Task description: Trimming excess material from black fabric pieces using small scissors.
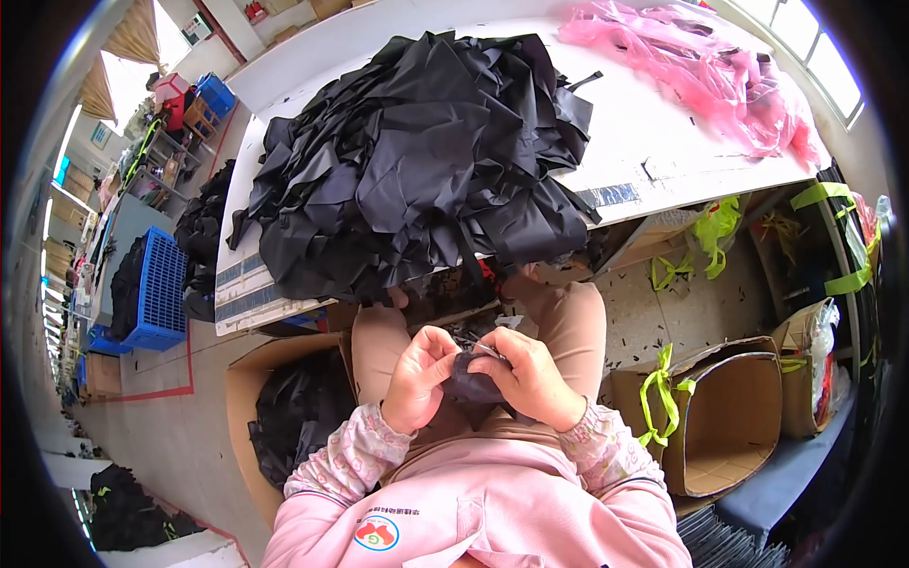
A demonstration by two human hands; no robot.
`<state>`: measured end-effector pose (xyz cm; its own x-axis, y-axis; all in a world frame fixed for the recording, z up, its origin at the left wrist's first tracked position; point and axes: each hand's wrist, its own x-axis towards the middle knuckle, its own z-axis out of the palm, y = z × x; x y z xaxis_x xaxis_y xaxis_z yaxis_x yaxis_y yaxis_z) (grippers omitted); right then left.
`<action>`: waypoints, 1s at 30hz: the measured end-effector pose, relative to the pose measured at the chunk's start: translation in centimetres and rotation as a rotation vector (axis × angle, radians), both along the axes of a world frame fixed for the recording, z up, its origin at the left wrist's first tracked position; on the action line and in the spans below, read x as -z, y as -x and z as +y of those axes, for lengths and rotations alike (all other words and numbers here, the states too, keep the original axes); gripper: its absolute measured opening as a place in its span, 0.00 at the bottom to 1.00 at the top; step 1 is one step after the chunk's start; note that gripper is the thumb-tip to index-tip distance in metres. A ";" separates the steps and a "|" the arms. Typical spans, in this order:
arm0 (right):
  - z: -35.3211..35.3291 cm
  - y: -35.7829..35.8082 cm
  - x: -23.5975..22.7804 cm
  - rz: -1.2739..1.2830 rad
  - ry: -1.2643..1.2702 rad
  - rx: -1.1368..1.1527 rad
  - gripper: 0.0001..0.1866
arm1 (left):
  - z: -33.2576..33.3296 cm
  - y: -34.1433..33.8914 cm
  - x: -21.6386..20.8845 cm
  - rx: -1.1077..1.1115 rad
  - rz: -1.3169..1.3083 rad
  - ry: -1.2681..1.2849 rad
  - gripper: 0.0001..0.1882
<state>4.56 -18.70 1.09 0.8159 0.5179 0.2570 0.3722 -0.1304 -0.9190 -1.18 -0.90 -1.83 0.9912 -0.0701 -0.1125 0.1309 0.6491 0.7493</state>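
Note:
My left hand and my right hand meet over my lap, both pinching a small dark piece of fabric. A thin metal tool, perhaps small snips, shows at my right fingertips. A large heap of black fabric pieces lies on the white table just beyond my knees. Most of the held piece is hidden by my fingers.
A cardboard box with black fabric stands at my left. An open cardboard box with green straps is at my right. Pink plastic bags lie at the table's far right. A blue crate sits on the floor left.

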 end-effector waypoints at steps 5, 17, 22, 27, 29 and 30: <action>-0.1 -0.2 -0.1 0.032 -0.001 0.034 0.07 | 0.0 0.7 -1.2 0.025 -0.007 -0.253 0.10; -0.3 -1.0 -0.7 0.140 -0.041 -0.060 0.09 | 1.6 0.3 -2.4 0.148 -0.100 -0.666 0.08; -0.6 -1.1 0.1 0.303 -0.160 -0.150 0.14 | 1.1 0.1 -3.1 0.186 0.169 -0.052 0.05; 0.3 -0.9 1.7 0.617 -0.336 -0.183 0.17 | 0.4 0.3 -2.2 0.174 0.050 -0.043 0.11; 0.6 -1.0 2.0 0.555 -0.331 -0.195 0.17 | 0.5 0.4 -1.7 0.182 0.002 -0.064 0.11; 0.7 -1.0 2.1 0.495 -0.326 -0.205 0.17 | 0.6 0.5 -2.0 0.148 -0.016 -0.099 0.10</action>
